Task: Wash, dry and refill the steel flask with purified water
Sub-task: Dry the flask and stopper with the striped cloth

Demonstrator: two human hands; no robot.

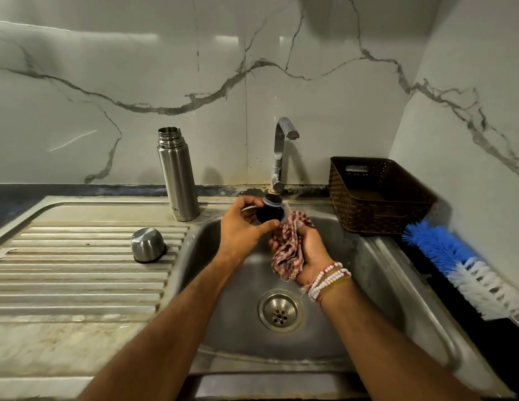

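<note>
Kitchen, washing-up corner, domestic in look.
Stainless-steel sink (368,285) with ribbed drainboard (78,270) and drain strainer (280,311); chrome tap (281,151) at the back edge; marble-look tiled wall (136,82) behind and to the right; brown perforated plastic basket (368,218) on the counter beside the basin; blue-and-white bottle brush (455,261) lying next to it; uncapped steel flask (178,180) standing by the drainboard.

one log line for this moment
step: drying stopper | left hand: holds stopper | right hand: holds cloth | flask: upright, open | cup: inverted on drainboard
</note>
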